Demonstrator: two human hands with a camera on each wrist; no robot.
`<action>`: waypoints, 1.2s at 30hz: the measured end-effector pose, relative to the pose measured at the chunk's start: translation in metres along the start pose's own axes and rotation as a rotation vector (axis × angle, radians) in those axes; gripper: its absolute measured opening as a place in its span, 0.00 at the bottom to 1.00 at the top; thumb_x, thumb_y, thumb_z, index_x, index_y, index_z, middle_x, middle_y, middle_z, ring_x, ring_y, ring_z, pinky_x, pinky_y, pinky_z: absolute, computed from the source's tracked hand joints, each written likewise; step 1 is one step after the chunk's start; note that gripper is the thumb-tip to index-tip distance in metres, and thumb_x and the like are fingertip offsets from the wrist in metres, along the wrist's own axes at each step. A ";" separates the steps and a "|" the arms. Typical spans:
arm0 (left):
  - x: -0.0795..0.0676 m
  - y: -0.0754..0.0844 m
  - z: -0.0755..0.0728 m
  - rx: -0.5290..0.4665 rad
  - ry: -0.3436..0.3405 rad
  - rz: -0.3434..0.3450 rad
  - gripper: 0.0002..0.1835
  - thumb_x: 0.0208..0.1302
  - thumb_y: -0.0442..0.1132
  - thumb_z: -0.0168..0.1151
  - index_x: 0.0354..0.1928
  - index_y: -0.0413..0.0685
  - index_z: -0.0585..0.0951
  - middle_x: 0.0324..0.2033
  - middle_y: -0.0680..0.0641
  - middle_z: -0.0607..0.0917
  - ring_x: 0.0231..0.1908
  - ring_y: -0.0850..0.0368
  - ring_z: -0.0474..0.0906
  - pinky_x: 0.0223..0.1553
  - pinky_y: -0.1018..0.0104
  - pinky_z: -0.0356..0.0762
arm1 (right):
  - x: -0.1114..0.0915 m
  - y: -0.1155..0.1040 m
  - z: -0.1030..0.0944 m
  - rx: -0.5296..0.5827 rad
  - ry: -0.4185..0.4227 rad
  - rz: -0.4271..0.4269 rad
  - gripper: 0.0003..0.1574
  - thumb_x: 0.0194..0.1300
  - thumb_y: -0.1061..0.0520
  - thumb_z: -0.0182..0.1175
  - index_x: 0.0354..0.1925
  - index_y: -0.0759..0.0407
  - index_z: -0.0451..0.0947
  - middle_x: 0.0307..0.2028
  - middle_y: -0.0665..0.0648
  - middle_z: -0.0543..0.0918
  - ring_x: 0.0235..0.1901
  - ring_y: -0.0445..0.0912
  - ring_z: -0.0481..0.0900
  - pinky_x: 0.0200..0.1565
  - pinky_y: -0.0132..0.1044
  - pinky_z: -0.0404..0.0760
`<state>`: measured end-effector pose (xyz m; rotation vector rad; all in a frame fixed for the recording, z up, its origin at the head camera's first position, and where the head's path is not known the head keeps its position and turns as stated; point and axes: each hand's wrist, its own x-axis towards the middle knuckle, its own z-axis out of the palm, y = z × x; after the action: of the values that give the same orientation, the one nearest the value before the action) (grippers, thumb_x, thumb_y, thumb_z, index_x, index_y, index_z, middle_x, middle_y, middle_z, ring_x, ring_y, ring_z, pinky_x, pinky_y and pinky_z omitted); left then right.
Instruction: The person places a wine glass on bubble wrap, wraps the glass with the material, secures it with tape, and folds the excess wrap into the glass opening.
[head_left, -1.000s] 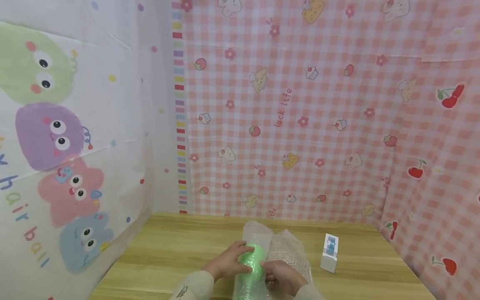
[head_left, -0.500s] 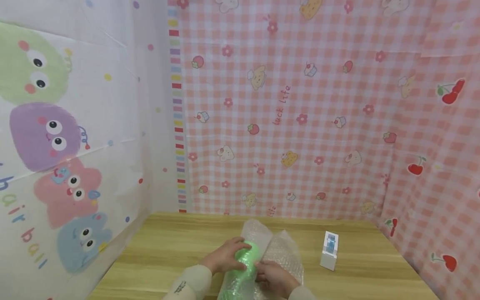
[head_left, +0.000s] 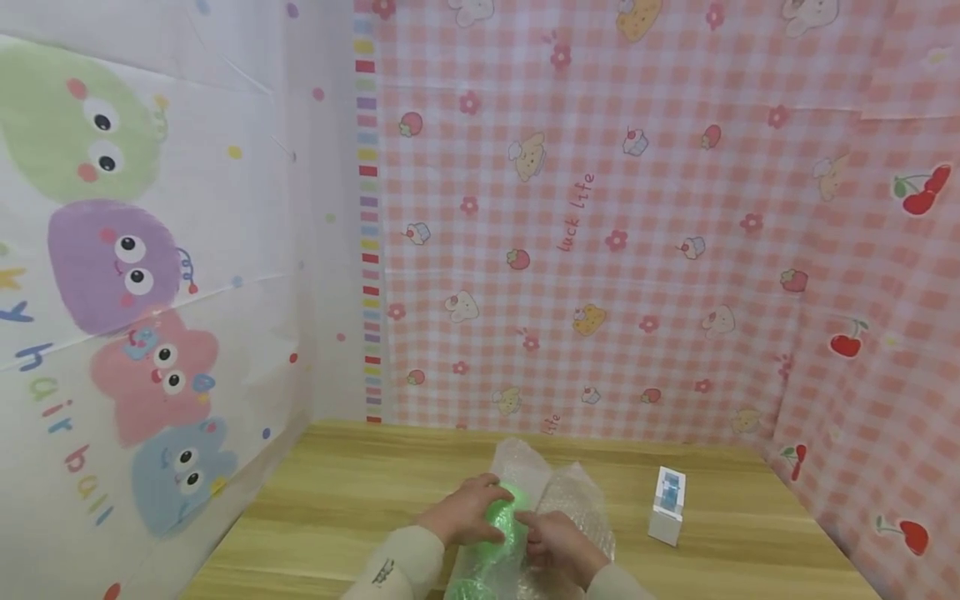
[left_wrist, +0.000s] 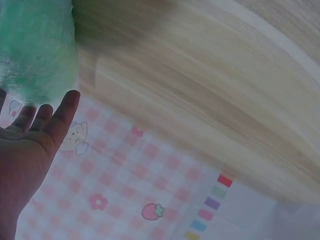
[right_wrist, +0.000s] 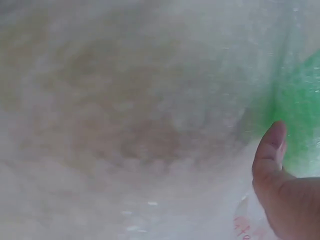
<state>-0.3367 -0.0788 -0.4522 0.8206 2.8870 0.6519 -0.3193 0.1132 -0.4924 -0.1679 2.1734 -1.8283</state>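
A bright green, rounded object (head_left: 507, 518) lies inside clear bubble wrap (head_left: 519, 462) on the wooden table; its exact kind is blurred by the wrap. A second green part (head_left: 472, 590) shows through the plastic at the frame's bottom edge. My left hand (head_left: 463, 510) holds the wrapped green object from the left, fingers over its far end and thumb on the near side. From the right, my right hand (head_left: 558, 542) pinches the wrap beside the green object. In the right wrist view the thumb (right_wrist: 270, 155) presses on the plastic, which fills most of that picture.
A loose flap of bubble wrap (head_left: 579, 500) spreads right of the object. Farther right stands a small white box (head_left: 667, 507) with a blue picture on top. Behind the wooden table (head_left: 360, 492) hangs a pink checked cloth (head_left: 555, 333), with a white cartoon-print cloth (head_left: 247, 350) at the left.
The near end of the wrapped green object has swung left, and the second green part now shows. Both hands have shifted slightly left over the table with it, keeping their hold.
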 end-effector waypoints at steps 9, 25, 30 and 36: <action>-0.006 -0.007 -0.001 -0.230 -0.014 0.004 0.34 0.58 0.41 0.72 0.68 0.51 0.72 0.69 0.41 0.68 0.69 0.38 0.61 0.66 0.39 0.63 | 0.000 -0.009 0.006 -0.073 0.045 0.039 0.26 0.71 0.45 0.60 0.39 0.71 0.78 0.29 0.53 0.81 0.30 0.43 0.81 0.39 0.41 0.85; -0.004 -0.012 0.004 -0.272 -0.034 0.042 0.31 0.55 0.37 0.73 0.64 0.51 0.77 0.72 0.44 0.64 0.71 0.41 0.58 0.70 0.41 0.56 | -0.004 0.002 -0.010 -0.046 -0.066 0.012 0.24 0.74 0.49 0.55 0.45 0.73 0.79 0.36 0.56 0.86 0.39 0.48 0.84 0.49 0.49 0.82; -0.004 -0.012 0.005 -0.213 -0.034 0.046 0.31 0.56 0.40 0.73 0.64 0.53 0.77 0.72 0.45 0.65 0.71 0.42 0.59 0.69 0.42 0.58 | -0.004 0.008 -0.014 -0.025 -0.123 0.058 0.35 0.76 0.43 0.52 0.53 0.77 0.74 0.43 0.61 0.86 0.47 0.54 0.83 0.55 0.53 0.79; -0.007 -0.012 0.001 -0.187 -0.039 0.039 0.31 0.58 0.43 0.72 0.64 0.53 0.76 0.72 0.45 0.65 0.71 0.42 0.59 0.69 0.42 0.58 | -0.002 0.007 -0.012 -0.041 -0.115 0.096 0.37 0.75 0.39 0.51 0.54 0.74 0.73 0.39 0.56 0.86 0.42 0.48 0.83 0.53 0.52 0.80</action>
<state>-0.3367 -0.0914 -0.4586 0.8559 2.7292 0.8827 -0.3201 0.1268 -0.4975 -0.1699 2.1038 -1.6814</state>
